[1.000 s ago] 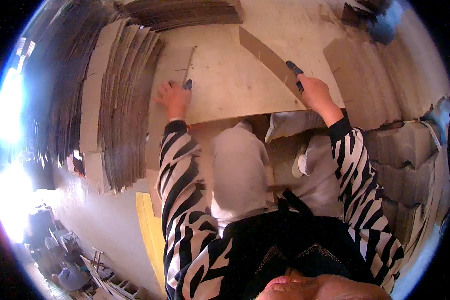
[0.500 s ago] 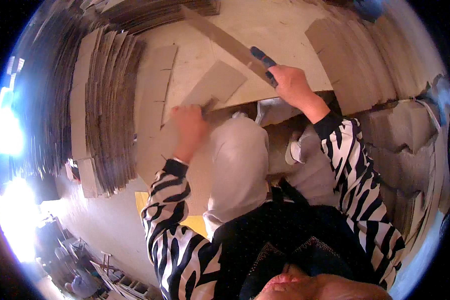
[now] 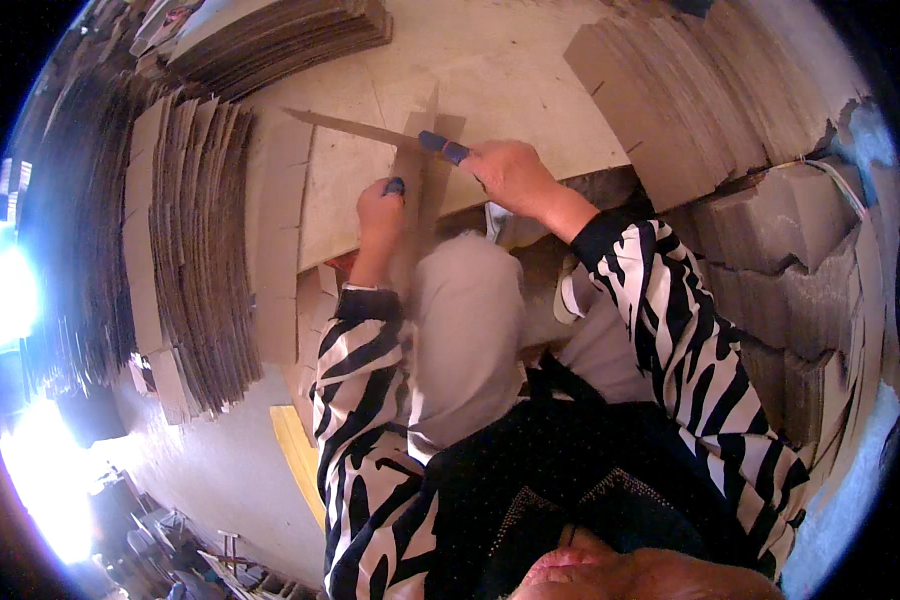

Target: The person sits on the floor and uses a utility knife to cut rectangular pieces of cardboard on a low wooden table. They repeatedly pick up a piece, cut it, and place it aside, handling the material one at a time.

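Above the pale work board (image 3: 510, 60), my left hand (image 3: 378, 215) is closed on a brown cardboard piece (image 3: 410, 170) that stands nearly upright and is blurred by motion. A dark cover shows on one of its fingertips. My right hand (image 3: 515, 175), with dark covers on its fingers, pinches a long cardboard strip (image 3: 350, 127). The strip reaches leftward and narrows to a thin end. It crosses the top of the left hand's piece; whether they touch or interlock, I cannot tell.
Stacks of cut cardboard stand at the left (image 3: 195, 250), the far left (image 3: 290, 45) and the right (image 3: 660, 110). A flat slotted cardboard sheet (image 3: 275, 240) lies along the board's left side. A yellow strip (image 3: 298, 460) is low on the left. My knee is under the board's near edge.
My right hand has moved left and slightly nearer, bringing the strip across the left hand's piece. The left hand's piece has turned from slanted to nearly upright. The view has shifted somewhat.
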The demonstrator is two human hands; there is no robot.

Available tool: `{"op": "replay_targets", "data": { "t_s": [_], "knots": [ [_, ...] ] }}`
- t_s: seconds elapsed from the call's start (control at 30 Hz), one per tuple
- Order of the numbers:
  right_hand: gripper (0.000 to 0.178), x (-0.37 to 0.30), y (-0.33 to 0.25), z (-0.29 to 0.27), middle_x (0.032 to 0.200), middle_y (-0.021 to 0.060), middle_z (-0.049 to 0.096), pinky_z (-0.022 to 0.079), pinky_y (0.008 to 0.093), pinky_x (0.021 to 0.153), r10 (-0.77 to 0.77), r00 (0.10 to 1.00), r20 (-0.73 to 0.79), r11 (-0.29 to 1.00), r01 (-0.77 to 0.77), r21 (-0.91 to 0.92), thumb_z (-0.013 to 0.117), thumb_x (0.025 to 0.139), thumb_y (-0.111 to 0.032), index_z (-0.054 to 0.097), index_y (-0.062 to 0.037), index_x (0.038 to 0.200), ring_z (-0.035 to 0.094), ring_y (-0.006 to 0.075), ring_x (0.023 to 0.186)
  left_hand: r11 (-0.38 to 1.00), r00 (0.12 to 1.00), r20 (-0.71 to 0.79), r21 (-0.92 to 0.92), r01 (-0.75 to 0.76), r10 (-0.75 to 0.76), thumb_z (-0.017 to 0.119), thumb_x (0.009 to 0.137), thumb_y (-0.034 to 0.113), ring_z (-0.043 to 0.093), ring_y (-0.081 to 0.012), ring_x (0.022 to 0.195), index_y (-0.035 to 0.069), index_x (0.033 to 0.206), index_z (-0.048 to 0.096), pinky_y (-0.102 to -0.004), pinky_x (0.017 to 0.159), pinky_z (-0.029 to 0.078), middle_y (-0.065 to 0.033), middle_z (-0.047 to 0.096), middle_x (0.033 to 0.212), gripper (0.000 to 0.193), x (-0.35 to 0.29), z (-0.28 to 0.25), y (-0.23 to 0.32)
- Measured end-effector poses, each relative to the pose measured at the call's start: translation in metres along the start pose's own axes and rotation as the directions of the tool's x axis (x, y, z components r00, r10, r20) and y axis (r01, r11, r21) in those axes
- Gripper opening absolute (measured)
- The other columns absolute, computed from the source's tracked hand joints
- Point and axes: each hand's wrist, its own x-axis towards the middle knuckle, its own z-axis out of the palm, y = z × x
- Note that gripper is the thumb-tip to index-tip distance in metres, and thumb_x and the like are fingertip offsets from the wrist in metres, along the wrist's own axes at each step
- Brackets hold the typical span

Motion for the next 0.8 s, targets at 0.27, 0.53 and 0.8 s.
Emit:
{"op": "replay_targets", "data": {
  "t_s": [0.27,0.53,0.8],
  "knots": [
    [0.023,-0.014,0.018,0.001,0.080,0.0083,0.062,0.049,0.0437,0.060,0.127,0.992,0.020,0.992,-0.126,-0.018,0.057,0.077,-0.008,0.061,-0.0126,0.099,0.062,0.0310,0.076,0.999,1.000,0.011,-0.030,0.015,-0.015,0.055,0.084,0.014,0.053,-0.0208,0.065,-0.006,0.089,0.066,-0.0341,0.060,0.042,-0.0106,0.060,0.071,0.023,-0.004,0.024,0.025],
    [0.026,-0.002,-0.002,-0.009,0.080,0.0075,0.060,0.048,0.0435,0.064,0.086,0.992,0.091,0.996,-0.084,-0.030,0.058,0.072,-0.003,0.061,-0.0124,0.096,0.061,0.0304,0.078,0.958,0.980,-0.018,-0.217,0.189,-0.197,0.056,0.086,0.015,0.052,-0.0145,0.065,-0.005,0.093,0.067,-0.0310,0.061,0.043,-0.0037,0.059,0.071,0.024,-0.007,-0.001,0.012],
    [0.036,-0.005,0.003,0.004,0.081,0.0088,0.062,0.048,0.0450,0.062,0.195,0.960,0.201,0.981,-0.189,-0.050,0.060,0.071,-0.002,0.061,-0.0149,0.105,0.062,0.0317,0.078,0.957,0.983,0.141,-0.246,0.153,-0.121,0.056,0.091,0.013,0.049,-0.0091,0.068,-0.003,0.098,0.067,-0.0255,0.063,0.041,-0.0003,0.061,0.081,0.021,-0.003,0.009,-0.002]
  ]
}}
